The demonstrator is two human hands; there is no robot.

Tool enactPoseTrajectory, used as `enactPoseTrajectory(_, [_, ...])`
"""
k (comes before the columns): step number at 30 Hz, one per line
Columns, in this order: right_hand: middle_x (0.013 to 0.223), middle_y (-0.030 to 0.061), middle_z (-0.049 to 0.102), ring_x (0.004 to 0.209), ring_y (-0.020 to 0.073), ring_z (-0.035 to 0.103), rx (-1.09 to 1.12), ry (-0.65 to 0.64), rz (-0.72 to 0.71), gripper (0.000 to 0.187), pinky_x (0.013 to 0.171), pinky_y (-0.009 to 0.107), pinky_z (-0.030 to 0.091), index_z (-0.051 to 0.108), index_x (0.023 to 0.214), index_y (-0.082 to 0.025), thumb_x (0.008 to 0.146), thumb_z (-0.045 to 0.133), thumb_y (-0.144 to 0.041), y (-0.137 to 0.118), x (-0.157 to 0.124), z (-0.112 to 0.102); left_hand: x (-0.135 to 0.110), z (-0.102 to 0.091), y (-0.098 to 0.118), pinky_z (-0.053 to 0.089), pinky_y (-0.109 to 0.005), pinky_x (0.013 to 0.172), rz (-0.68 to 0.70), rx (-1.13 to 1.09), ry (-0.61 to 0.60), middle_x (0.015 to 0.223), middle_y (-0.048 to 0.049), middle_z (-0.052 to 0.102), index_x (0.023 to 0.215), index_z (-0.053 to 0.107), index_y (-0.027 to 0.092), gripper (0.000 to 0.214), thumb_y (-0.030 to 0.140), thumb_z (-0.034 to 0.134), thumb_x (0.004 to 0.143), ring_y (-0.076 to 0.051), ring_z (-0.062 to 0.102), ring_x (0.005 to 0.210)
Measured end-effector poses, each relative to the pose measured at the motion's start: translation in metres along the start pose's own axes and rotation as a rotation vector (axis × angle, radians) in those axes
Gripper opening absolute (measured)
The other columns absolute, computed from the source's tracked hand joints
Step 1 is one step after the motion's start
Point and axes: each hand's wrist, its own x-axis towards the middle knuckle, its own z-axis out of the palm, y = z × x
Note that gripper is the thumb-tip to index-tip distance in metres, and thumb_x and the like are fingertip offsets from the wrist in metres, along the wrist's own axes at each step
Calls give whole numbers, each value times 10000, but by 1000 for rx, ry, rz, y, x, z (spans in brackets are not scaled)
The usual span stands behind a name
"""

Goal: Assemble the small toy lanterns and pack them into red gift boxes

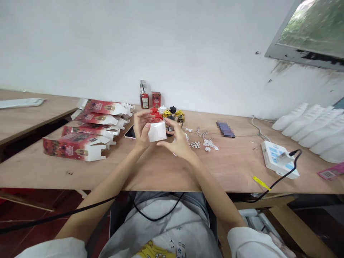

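Between my hands is a small glossy white card box, with red showing along its upper edge. My left hand holds it at its left side, the thumb against the white face. My right hand is on the other side, thumb and fingers apart in a wide curve near the box's right edge. Whether its fingertips touch the box is hard to tell. Just behind stand several small lidded pots, among them a red pot, a gold pot and a black pot, partly hidden by my hands.
Several red printed cartons lie at the left, flaps open. A tablet or phone lies partly under my left hand. Small white discs, metal bits and a dark phone lie to the right, then a power strip and white sleeves.
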Motion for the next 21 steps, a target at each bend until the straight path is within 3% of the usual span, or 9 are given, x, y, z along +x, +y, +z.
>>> enactPoseTrajectory(2, [1351,119,429,1286,246,402,-35,-71,-16,718,978,430,485,347,1346,-253,727,707,-298,1,1,-2,0,2,4,485,-345,756,47,-7,13,1025,-54,567,1068,498,272,351,536,445,843,-181,598,857])
enactPoseTrajectory(4, [1318,119,464,1274,239,419,-93,-80,-51,614,1009,446,452,395,1309,-240,756,661,-211,3,2,-3,-1,3,6,480,-370,772,114,43,41,975,-47,558,1042,505,266,371,566,428,837,-192,587,867])
enactPoseTrajectory(8, [1291,106,510,1261,210,444,-222,-47,-194,426,1054,454,406,460,1245,-229,834,506,-125,5,1,-2,0,-5,4,409,-454,925,202,229,164,1039,-52,532,1018,536,287,351,567,475,815,-249,518,1061])
enactPoseTrajectory(12, [1296,72,543,1261,193,455,-346,-54,-294,332,1072,440,398,537,1182,-256,909,399,-129,7,-1,2,7,-16,1,421,-432,900,35,236,219,1176,-77,498,1126,501,280,390,510,537,813,-265,492,1128])
enactPoseTrajectory(16, [1284,32,577,1231,184,496,-360,-139,-281,289,1063,425,420,576,1138,-300,935,415,-174,7,-1,0,15,-20,-6,479,-341,772,-158,180,85,1090,-79,579,1151,484,236,500,535,596,765,-228,586,997])
enactPoseTrajectory(21, [1279,-11,586,1243,144,489,-405,-269,-358,320,1072,392,422,579,1127,-324,929,422,-127,6,-3,2,20,-24,-19,504,-321,756,-397,122,-11,969,-56,629,1150,481,214,554,476,671,700,-196,632,878])
